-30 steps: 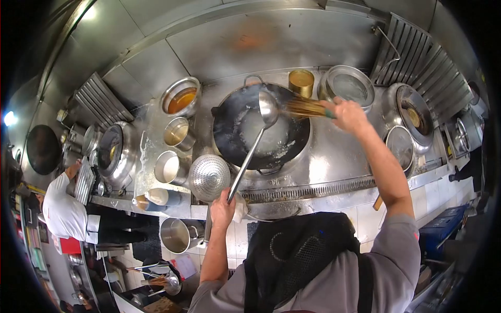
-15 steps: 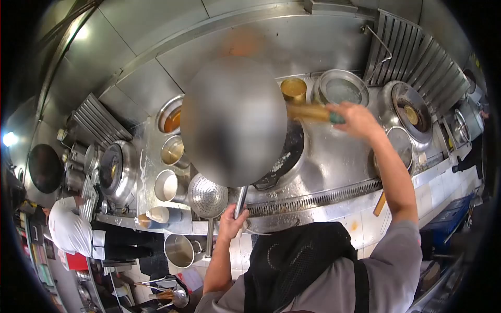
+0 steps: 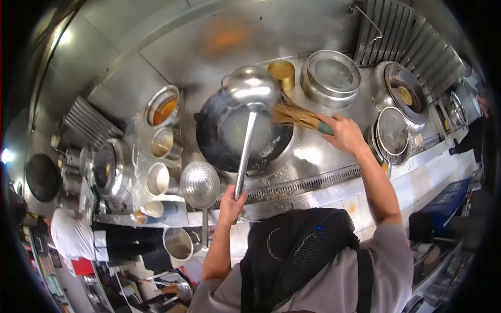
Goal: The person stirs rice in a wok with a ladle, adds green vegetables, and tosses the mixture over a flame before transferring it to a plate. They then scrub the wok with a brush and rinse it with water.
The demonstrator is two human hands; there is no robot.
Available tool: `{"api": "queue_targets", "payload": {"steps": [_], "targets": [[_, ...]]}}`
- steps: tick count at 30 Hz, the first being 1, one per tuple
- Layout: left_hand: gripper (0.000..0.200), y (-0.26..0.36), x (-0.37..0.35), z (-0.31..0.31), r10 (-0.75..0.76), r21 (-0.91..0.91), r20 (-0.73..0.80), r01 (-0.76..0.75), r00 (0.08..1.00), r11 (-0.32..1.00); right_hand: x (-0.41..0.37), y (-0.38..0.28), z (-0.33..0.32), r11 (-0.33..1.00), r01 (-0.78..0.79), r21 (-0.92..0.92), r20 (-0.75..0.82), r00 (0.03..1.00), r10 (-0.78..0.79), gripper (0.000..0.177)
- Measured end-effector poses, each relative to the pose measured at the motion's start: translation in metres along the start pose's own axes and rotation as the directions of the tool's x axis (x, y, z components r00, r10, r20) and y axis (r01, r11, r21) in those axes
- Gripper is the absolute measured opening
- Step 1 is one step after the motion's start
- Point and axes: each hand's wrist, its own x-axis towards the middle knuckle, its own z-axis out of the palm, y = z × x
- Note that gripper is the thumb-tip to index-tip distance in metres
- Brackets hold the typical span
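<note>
My left hand [image 3: 231,204] is closed round the long metal handle of a ladle [image 3: 252,86]. Its steel bowl, rounded back toward me, hangs over the far part of a black wok [image 3: 211,143] with some cloudy liquid in it. Closed on the green-wrapped end of a bamboo wok brush [image 3: 297,116] is my right hand [image 3: 344,134]. The bristles point left, with their tips beside the ladle bowl and over the wok's right rim. A perforated strainer [image 3: 200,183] lies left of my left hand.
Metal bowls and pots, one with orange liquid [image 3: 165,111], line the left side. Behind the wok stand a brass-coloured container [image 3: 282,73] and a large water-filled pot [image 3: 334,73]. A mesh strainer [image 3: 392,130] rests at right. A person in white [image 3: 73,235] stands at far left.
The ladle bowl has dropped away from the camera toward the wok, uncovering the wok. The brush has come down with my right hand, its bristles now showing clearly.
</note>
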Motion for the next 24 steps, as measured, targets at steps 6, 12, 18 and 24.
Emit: {"api": "queue_targets", "payload": {"steps": [6,12,18,24], "targets": [[0.027,0.004,0.002,0.070,-0.027,0.146,0.242,-0.009,0.970,0.989,-0.066,0.072,0.076,0.853,-0.216,0.475,-0.304,0.869,0.389,0.061],[0.032,-0.029,0.027,0.178,-0.116,-0.094,0.448,0.176,0.886,0.980,-0.106,0.075,0.093,0.837,-0.346,0.423,-0.161,0.881,0.445,0.060],[0.039,-0.048,0.027,0.256,-0.207,-0.004,0.305,0.219,0.929,0.976,-0.107,0.056,0.104,0.795,-0.370,0.480,-0.073,0.887,0.456,0.058],[0.047,-0.057,0.002,0.171,0.208,0.158,0.484,-0.319,0.850,0.935,-0.074,0.028,0.098,0.784,-0.189,0.591,-0.088,0.951,0.295,0.058]]}}
